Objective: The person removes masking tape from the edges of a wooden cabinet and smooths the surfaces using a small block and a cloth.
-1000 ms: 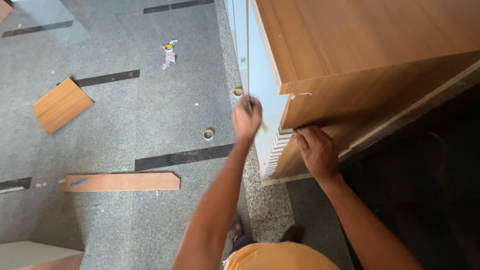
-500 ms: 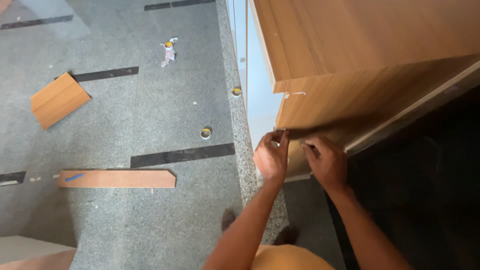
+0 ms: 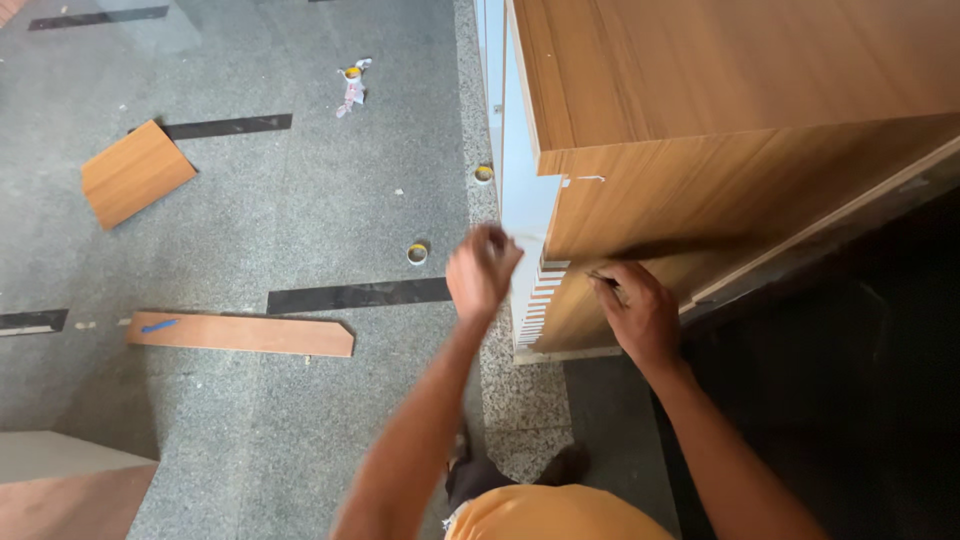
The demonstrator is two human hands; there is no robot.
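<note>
Left hand (image 3: 482, 270): raised just off the white front edge of the tall brown wood-laminate cabinet (image 3: 720, 130), blurred; grip loosely curled, holding nothing visible.

Right hand (image 3: 640, 315): pressed against the cabinet's lower side panel, grip pinching a thin dark pencil-like tool (image 3: 606, 283) whose tip touches the laminate.

Cabinet: standing on the grey speckled stone floor (image 3: 300, 220), at its right-hand side.

On the floor, near the cabinet's front edge: two small yellow tape rolls (image 3: 417, 253).

Well apart, toward the floor's left edge: long brown laminate strip (image 3: 240, 334) bearing a short blue marker (image 3: 159, 325); square brown laminate offcut (image 3: 135, 185).
</note>
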